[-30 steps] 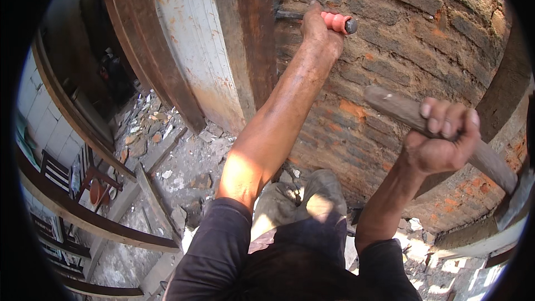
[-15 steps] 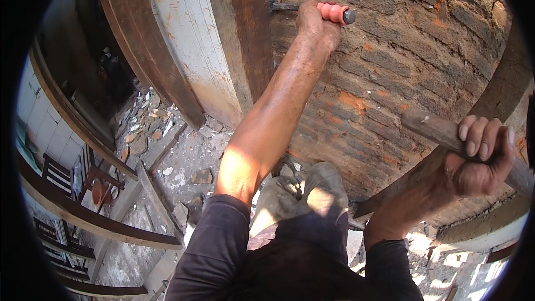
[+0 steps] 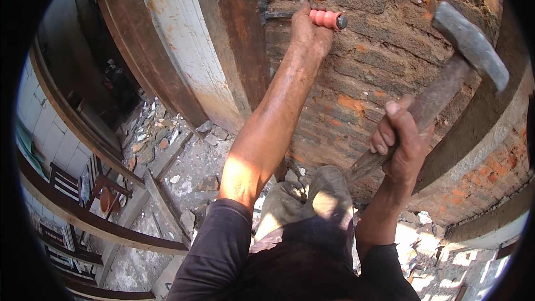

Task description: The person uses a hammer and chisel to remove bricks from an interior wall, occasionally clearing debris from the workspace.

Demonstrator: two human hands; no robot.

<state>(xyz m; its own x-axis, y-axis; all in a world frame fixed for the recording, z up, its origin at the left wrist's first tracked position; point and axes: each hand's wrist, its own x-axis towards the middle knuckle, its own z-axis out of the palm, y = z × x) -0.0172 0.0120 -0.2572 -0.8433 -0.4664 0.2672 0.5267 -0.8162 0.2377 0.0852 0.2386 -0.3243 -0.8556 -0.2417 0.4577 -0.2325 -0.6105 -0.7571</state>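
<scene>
My left hand (image 3: 310,30) is wrapped round a chisel (image 3: 325,19) with a ridged pink-orange grip and a dark metal end. The chisel lies sideways against the brick wall (image 3: 356,61), its shaft pointing left at the wooden door frame (image 3: 239,39); its tip is hard to make out at the wood's edge. On the right, my right hand (image 3: 402,136) grips a hammer (image 3: 434,92) by its worn wooden handle. The grey steel hammer head (image 3: 471,44) is raised at upper right, apart from the chisel.
Broken tile and rubble (image 3: 153,134) litter the floor at left. Curved-looking wooden beams (image 3: 100,220) cross the lower left, with a dark wooden chair (image 3: 67,184) beyond. Another timber post (image 3: 473,139) stands at right. More sunlit debris (image 3: 423,239) lies behind it.
My right hand has swung inward to the left and turned, bringing the hammer head into view. My left hand and the chisel have stayed nearly in place.
</scene>
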